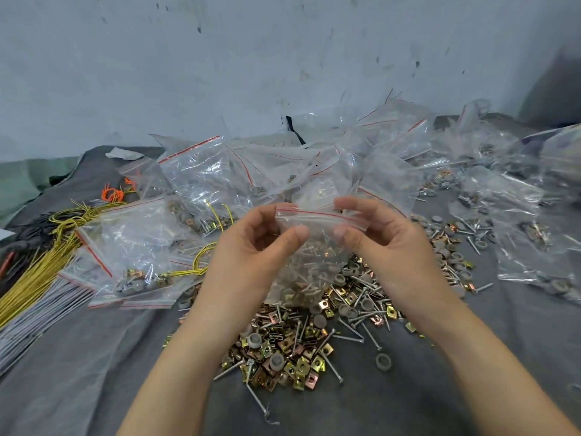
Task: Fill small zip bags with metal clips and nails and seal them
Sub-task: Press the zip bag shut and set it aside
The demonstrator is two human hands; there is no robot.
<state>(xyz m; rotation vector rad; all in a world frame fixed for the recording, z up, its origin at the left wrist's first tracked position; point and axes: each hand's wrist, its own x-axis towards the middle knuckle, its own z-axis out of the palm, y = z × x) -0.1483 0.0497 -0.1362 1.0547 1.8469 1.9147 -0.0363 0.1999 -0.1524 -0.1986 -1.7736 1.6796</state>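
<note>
Holding 1 small zip bag (314,256) up over the loose pile of clips and nails (301,347), between both hands: left hand (251,243) pinching the left end of the red-lined zip strip (320,215), right hand (386,243) pinching the right end, thumbs in front and fingers curled behind. Bottom-heavy by the look of it, with nails, clips and grey caps sagging in the lower half. Thin, soft, slippery film above, likely to crumple and open to a puncture from nail points. Best taken at the stiffer zip strip, pressed thumb against finger along its length, never squeezed low down. Cannot tell whether sealed yet. Below, a surface draped in dark grey cloth (94,357), crowded with filled bags (204,171) behind, yellow wires (47,265) and a grey wire bundle (31,325) at left. Beyond, a scuffed pale wall (220,58).
</note>
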